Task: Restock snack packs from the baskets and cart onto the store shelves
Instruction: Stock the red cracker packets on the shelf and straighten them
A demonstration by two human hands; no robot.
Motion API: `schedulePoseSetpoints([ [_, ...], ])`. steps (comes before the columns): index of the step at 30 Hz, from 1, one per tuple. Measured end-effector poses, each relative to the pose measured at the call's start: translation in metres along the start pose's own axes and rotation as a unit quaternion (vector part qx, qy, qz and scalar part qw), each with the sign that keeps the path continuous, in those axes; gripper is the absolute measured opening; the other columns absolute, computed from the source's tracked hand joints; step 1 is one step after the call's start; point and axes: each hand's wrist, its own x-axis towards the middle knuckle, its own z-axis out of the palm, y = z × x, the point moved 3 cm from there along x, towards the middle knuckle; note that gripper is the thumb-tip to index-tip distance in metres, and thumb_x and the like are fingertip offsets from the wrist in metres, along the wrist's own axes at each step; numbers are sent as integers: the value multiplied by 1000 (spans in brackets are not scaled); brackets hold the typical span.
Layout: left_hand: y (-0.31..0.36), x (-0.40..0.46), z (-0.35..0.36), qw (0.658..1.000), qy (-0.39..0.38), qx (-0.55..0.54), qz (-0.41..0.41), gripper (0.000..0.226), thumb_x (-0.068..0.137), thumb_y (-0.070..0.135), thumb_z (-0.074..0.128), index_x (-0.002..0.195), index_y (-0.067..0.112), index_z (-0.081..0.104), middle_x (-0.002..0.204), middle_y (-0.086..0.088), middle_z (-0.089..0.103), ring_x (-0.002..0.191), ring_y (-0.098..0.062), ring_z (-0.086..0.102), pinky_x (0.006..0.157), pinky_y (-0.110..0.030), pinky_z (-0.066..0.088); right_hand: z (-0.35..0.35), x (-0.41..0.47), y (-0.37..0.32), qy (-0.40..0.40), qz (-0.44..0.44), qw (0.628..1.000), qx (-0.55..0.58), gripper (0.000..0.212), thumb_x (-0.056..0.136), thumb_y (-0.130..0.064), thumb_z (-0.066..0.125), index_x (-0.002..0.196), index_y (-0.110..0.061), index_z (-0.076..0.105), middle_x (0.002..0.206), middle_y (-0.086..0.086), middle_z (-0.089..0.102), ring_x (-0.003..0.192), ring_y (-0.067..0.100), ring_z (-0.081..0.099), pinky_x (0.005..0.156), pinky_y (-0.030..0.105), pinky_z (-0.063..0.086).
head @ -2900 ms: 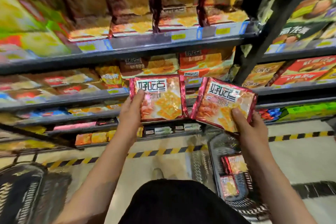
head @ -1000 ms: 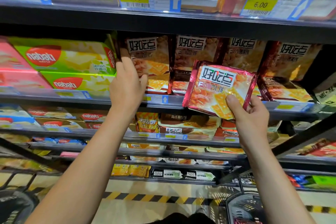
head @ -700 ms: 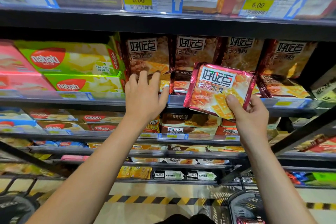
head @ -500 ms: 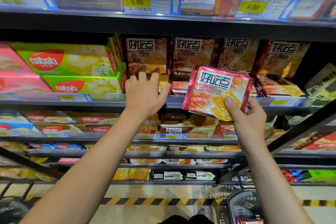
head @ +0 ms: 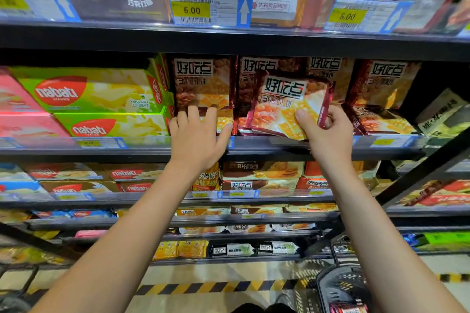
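While tilted, snack pack [head: 287,104] faces outward, label upright.

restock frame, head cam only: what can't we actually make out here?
- Left hand: fingertips reach behind the shelf lip onto a flat pack; contact unclear.
- Snack pack in the right hand: its lower corner is covered by the thumb.
- Basket: cut off by the bottom edge, contents mostly unseen.
- Left price tag: too blurred to read.
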Motion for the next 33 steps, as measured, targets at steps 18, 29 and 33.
schedulePoseSetpoints([
  [18,-2,-2,10,998,55,28,15,52,100,56,36,115,13,63,99,-18,56,90,-35,51,81,-46,37,60,62,8,-12,11,965,-261,48,98,-45,65,123,-7,50,88,7,60,87,31,61,71,36,48],
  [29,-3,-3,10,997,77,23,20,50,100,54,39,115,13,63,98,-17,54,90,-34,48,80,-45,35,54,49,-4,35,-30,945,-323,53,84,-56,65,82,-4,57,85,9,60,87,32,60,66,32,40],
  [33,-3,-4,10,996,79,24,17,50,100,54,39,115,13,62,98,-16,54,91,-34,48,82,-47,36,61,13,-18,-10,-192,907,-374,23,97,-32,62,89,-12,54,90,4,44,94,26,43,75,35,37],
])
